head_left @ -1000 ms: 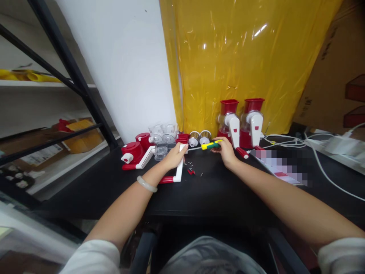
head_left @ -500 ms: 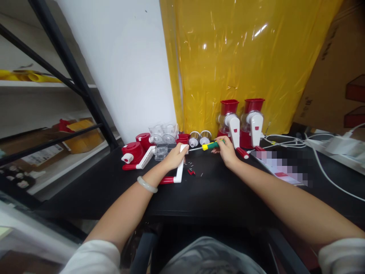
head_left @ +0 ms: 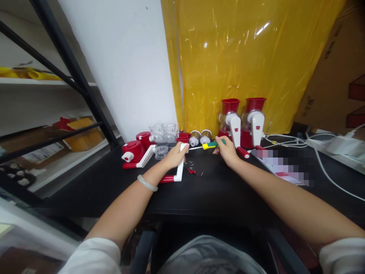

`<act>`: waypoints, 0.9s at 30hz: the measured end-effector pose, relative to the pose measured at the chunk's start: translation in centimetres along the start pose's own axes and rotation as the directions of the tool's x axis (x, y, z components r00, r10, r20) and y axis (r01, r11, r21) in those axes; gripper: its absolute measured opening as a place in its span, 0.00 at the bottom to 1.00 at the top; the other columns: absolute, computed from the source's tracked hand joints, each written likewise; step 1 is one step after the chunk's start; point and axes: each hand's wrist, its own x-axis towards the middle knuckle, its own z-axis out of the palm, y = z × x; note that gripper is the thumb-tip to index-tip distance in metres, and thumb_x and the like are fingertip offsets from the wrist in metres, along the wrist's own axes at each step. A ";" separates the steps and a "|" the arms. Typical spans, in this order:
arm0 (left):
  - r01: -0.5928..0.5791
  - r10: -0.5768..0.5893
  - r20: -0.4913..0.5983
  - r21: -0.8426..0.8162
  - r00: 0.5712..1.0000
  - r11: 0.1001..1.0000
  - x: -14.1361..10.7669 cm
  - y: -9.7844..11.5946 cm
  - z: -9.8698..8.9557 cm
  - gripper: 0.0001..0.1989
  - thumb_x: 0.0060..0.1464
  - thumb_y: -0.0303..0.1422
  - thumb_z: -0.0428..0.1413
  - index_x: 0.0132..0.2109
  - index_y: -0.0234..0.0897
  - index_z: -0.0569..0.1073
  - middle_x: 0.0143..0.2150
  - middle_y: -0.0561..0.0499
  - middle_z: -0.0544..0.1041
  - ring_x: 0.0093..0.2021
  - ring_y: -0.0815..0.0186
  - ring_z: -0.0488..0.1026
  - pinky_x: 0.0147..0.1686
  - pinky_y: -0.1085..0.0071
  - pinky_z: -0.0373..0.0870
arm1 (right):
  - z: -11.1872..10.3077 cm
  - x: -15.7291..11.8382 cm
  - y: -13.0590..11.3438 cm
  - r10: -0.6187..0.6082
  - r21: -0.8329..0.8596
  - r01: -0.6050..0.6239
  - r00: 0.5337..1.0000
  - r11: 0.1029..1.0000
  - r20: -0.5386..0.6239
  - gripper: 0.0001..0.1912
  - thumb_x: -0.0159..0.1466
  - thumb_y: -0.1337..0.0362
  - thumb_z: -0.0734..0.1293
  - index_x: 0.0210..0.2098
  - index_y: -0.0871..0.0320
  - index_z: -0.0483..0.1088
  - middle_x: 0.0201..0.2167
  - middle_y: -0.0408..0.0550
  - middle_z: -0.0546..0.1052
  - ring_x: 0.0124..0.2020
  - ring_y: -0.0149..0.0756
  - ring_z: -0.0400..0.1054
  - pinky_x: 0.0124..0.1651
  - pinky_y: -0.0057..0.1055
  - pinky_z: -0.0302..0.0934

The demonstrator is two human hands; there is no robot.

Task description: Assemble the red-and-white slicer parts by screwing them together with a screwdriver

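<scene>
My left hand [head_left: 177, 154] is closed around the upper end of a white crank handle [head_left: 179, 171], whose red grip points left below my wrist. Closed on the green and yellow screwdriver [head_left: 210, 145] is my right hand [head_left: 225, 148]. The screwdriver lies level, its shaft reaching left towards the top of the crank; whether the tip touches a screw is too small to tell. Several small screws [head_left: 191, 164] and a small red part [head_left: 192, 171] lie on the black table [head_left: 216, 194] between and below my hands.
Two assembled red and white graters [head_left: 230, 120] stand behind my right hand. Metal drums [head_left: 194, 138], clear plastic parts [head_left: 163, 131] and red bases [head_left: 133, 151] are at the back and left. A blurred-out phone or tablet [head_left: 281, 167], white cables and a power strip [head_left: 339, 146] lie right.
The view has shifted very slightly. My right hand's fingers have moved a little on the screwdriver handle; both hands keep their holds.
</scene>
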 end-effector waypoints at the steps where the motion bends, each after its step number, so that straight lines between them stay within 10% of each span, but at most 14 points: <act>1: 0.001 -0.001 -0.002 -0.002 1.000 1.000 0.0 -0.1 0.0 0.20 0.62 0.52 0.42 0.37 0.40 0.61 0.23 0.54 0.72 0.28 0.60 0.73 0.34 0.66 0.65 | 0.1 0.0 0.0 0.009 -0.001 -0.009 1.000 1.000 0.000 0.18 0.59 0.47 0.66 0.32 0.55 0.62 0.15 0.35 0.67 0.15 0.28 0.67 0.19 0.24 0.59; 12: 0.031 -0.030 -0.034 0.036 0.999 0.999 0.0 0.1 -0.1 0.22 0.58 0.56 0.47 0.37 0.40 0.62 0.25 0.51 0.75 0.31 0.57 0.75 0.35 0.65 0.65 | 0.2 -0.2 -0.8 0.149 0.089 -0.152 0.988 0.984 0.033 0.08 0.57 0.63 0.59 0.37 0.56 0.62 0.22 0.38 0.71 0.18 0.28 0.69 0.21 0.24 0.62; 27: 0.049 -0.047 -0.031 0.053 0.998 0.997 0.1 0.1 -0.1 0.23 0.58 0.56 0.46 0.39 0.39 0.63 0.27 0.50 0.75 0.33 0.57 0.75 0.37 0.64 0.66 | 0.2 -0.1 -0.3 0.133 0.090 -0.136 0.990 0.987 0.035 0.11 0.58 0.55 0.64 0.35 0.55 0.62 0.19 0.36 0.70 0.16 0.28 0.69 0.19 0.23 0.60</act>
